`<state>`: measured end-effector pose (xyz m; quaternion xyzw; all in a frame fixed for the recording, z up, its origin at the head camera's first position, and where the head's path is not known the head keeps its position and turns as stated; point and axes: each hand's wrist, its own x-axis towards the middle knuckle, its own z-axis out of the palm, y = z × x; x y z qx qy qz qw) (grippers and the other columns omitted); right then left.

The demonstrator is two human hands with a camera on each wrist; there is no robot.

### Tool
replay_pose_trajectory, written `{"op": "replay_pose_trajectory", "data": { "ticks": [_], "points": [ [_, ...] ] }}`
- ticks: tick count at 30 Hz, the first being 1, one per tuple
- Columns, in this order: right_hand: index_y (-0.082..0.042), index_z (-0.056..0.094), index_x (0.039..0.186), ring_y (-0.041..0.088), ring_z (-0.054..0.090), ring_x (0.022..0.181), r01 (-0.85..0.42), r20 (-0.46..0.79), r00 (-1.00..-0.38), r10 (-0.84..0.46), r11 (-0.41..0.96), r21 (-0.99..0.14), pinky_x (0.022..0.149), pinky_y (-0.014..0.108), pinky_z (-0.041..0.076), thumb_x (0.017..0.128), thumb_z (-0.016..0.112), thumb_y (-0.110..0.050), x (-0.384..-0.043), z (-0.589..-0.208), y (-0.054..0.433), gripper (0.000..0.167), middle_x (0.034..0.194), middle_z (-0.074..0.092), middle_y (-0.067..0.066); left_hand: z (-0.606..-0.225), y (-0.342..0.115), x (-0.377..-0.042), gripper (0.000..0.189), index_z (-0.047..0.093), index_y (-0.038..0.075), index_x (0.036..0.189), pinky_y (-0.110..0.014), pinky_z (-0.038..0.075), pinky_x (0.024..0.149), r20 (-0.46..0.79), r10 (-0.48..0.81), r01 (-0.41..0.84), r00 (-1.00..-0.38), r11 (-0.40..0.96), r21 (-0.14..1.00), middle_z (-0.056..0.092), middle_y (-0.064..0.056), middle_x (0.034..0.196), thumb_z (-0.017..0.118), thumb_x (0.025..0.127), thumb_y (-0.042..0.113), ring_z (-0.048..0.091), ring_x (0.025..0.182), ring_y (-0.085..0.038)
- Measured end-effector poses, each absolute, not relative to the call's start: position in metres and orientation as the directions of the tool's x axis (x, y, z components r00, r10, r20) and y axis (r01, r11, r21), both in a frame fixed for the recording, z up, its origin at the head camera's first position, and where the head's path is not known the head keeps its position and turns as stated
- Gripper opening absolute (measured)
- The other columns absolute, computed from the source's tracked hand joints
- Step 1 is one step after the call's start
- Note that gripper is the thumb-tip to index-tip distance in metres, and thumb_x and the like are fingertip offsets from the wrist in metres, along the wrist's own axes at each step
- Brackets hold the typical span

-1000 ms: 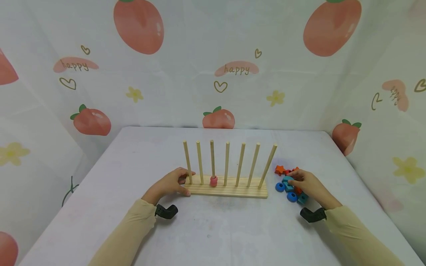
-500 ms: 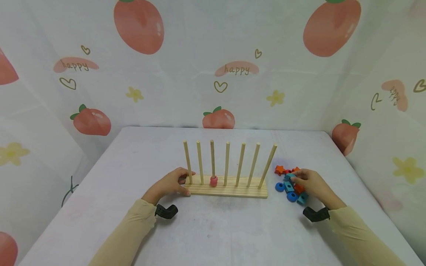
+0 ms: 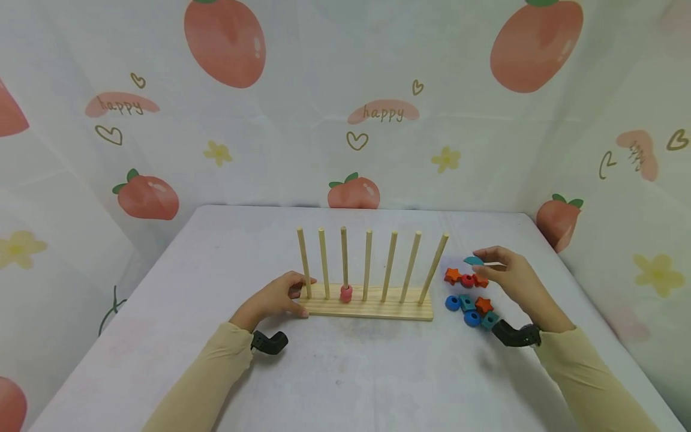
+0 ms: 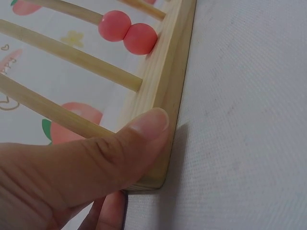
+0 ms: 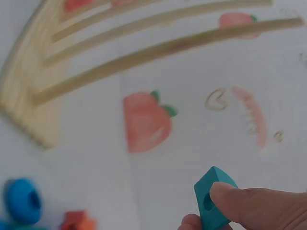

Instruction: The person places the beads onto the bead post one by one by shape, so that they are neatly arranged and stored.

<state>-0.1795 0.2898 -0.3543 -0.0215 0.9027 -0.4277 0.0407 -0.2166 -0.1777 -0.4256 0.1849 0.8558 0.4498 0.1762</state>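
The teal, block-like bead [image 3: 473, 261] has risen clear of the others, pinched between the thumb and fingers of my right hand [image 3: 510, 279], a grip leaving its hole partly exposed. Nearby, blue round beads [image 3: 472, 318] and orange star beads [image 3: 452, 276] lie on the white table [image 3: 345, 384]. My left hand [image 3: 274, 300] grips the pale wooden seven-peg rack [image 3: 372, 309], apparently steadying it.

The right hand [image 3: 507, 276] has lifted a teal bead [image 3: 472, 261] clear of the bead cluster [image 3: 472, 318], exposing more of a red bead [image 3: 467, 281].
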Motion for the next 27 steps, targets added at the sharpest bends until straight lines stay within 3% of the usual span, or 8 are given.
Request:
{"op": "replay_pose_trajectory", "data": {
  "ticks": [2, 5, 9, 12, 13, 21, 27],
  "points": [
    [-0.003, 0.047, 0.139, 0.04, 0.055, 0.12, -0.024, -0.021, -0.998, -0.063, 0.63, -0.776, 0.101, 0.07, 0.037, 0.095, 0.059, -0.041, -0.178, -0.342, 0.285, 0.059, 0.134, 0.05, 0.024, -0.427, -0.178, -0.217, 0.067, 0.056, -0.002, 0.129, -0.037, 0.046, 0.105, -0.133, 0.477, 0.162, -0.869, 0.527, 0.834, 0.046, -0.02, 0.131, 0.085, 0.068, 0.001, 0.043, 0.133, -0.039],
    [-0.008, 0.048, 0.141, 0.017, 0.062, 0.11, -0.063, 0.043, -0.998, -0.048, 0.605, -0.794, 0.101, 0.068, 0.038, 0.094, 0.061, -0.042, -0.176, -0.325, 0.277, 0.059, 0.134, 0.054, 0.016, -0.427, -0.177, -0.218, 0.067, 0.057, -0.001, 0.129, -0.04, 0.045, 0.107, -0.149, 0.462, 0.143, -0.874, 0.539, 0.83, 0.047, -0.019, 0.13, 0.085, 0.068, 0.001, 0.043, 0.133, -0.038],
    [-0.011, 0.053, 0.137, -0.007, 0.059, 0.096, -0.155, 0.161, -0.986, -0.035, 0.53, -0.834, 0.098, 0.035, 0.052, 0.093, 0.064, -0.035, -0.171, -0.304, 0.263, 0.052, 0.118, 0.064, -0.008, -0.427, -0.176, -0.219, 0.068, 0.057, 0.001, 0.13, -0.043, 0.043, 0.108, -0.175, 0.434, 0.108, -0.884, 0.552, 0.827, 0.047, -0.017, 0.13, 0.084, 0.068, -0.002, 0.043, 0.134, -0.037],
    [-0.007, 0.059, 0.132, -0.002, 0.062, 0.094, -0.269, 0.283, -0.958, -0.037, 0.449, -0.852, 0.084, 0.012, 0.052, 0.092, 0.067, -0.024, -0.168, -0.29, 0.25, 0.044, 0.104, 0.067, -0.017, -0.429, -0.177, -0.22, 0.068, 0.056, 0.0, 0.13, -0.043, 0.043, 0.108, -0.168, 0.442, 0.117, -0.881, 0.548, 0.828, 0.047, -0.018, 0.13, 0.084, 0.068, -0.003, 0.042, 0.135, -0.038],
    [-0.005, 0.06, 0.13, 0.001, 0.063, 0.094, -0.31, 0.321, -0.946, -0.042, 0.407, -0.859, 0.082, 0.009, 0.052, 0.091, 0.067, -0.019, -0.167, -0.286, 0.245, 0.041, 0.103, 0.068, -0.016, -0.429, -0.178, -0.22, 0.068, 0.056, 0.0, 0.13, -0.042, 0.043, 0.108, -0.171, 0.44, 0.108, -0.882, 0.541, 0.834, 0.046, -0.018, 0.131, 0.083, 0.068, -0.003, 0.041, 0.135, -0.037],
    [-0.002, 0.064, 0.123, 0.012, 0.066, 0.095, -0.45, 0.45, -0.892, -0.041, 0.152, -0.88, 0.085, 0.016, 0.055, 0.086, 0.071, -0.006, -0.16, -0.261, 0.205, 0.038, 0.104, 0.071, -0.001, -0.428, -0.178, -0.219, 0.069, 0.055, -0.001, 0.131, -0.042, 0.042, 0.109, -0.169, 0.453, 0.109, -0.875, 0.524, 0.845, 0.046, -0.018, 0.13, 0.084, 0.068, -0.003, 0.041, 0.135, -0.036],
    [-0.001, 0.066, 0.12, 0.013, 0.067, 0.094, -0.519, 0.515, -0.854, -0.077, 0.045, -0.853, 0.086, 0.019, 0.055, 0.085, 0.071, -0.001, -0.161, -0.256, 0.18, 0.035, 0.105, 0.071, 0.0, -0.428, -0.178, -0.22, 0.069, 0.055, -0.001, 0.131, -0.043, 0.042, 0.108, -0.163, 0.46, 0.115, -0.873, 0.518, 0.847, 0.045, -0.02, 0.132, 0.083, 0.068, -0.003, 0.041, 0.135, -0.038]
  ]
}}
